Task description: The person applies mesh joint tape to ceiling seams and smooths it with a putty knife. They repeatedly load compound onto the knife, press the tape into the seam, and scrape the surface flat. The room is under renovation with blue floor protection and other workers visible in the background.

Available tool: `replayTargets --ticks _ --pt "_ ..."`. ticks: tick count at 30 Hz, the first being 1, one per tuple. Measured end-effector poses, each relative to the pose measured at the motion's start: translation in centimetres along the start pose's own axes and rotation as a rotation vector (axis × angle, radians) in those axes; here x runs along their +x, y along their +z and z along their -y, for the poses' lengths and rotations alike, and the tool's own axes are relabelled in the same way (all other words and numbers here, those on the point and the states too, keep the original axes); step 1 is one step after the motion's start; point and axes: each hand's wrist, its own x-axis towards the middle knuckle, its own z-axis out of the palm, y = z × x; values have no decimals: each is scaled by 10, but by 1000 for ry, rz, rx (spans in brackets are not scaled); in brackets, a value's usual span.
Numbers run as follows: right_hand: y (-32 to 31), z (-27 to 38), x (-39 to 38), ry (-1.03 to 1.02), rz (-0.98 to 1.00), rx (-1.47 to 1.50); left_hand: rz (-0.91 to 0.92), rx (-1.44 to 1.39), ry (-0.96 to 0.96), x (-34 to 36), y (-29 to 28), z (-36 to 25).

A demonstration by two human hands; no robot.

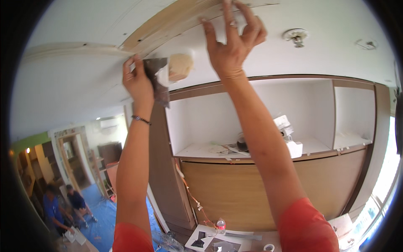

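Note:
Both my arms reach up to the white ceiling. My left hand (137, 84) is closed, fingertips pinched together at the near end of a long tan wood-like strip (155, 26) along the ceiling. What lies between those fingers is too small to tell. Right beside the thumb hangs a dark, thin sheet (158, 80) with a white patch; whether the hand grips it I cannot tell. Behind it shows a tan, rounded patch (181, 67). My right hand (233, 46) is open, fingers spread and raised by the strip's edge, at the top of the view.
A round ceiling fitting (296, 37) sits to the right. Ahead is a white-lined cabinet (201, 109) with loose items, above a brown panel (226, 189). Below, a table holds a bottle (221, 226) and a tape roll (269, 247). Two people (52, 208) are at lower left.

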Motion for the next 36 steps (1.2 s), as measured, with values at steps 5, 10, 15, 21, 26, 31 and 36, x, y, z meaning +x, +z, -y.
replayTargets --ticks 5,10,15,21,26,31,36 --pt "-3 12 -1 40 140 -73 -21 -53 -35 -4 4 -5" --pt "12 25 -14 54 90 -89 -26 -47 -74 -6 6 -13" --pt "28 38 -21 49 -71 37 -24 -17 -45 -7 7 -16" --pt "34 43 -25 90 88 -75 -3 20 -38 -2 3 -12" --pt "34 38 -27 55 171 -222 -20 10 -57 -3 -4 -10" --pt "37 41 -29 95 112 -128 -125 154 -148 -33 -56 4" --pt "34 33 -33 111 137 -161 -309 145 -732 -142 -190 80"
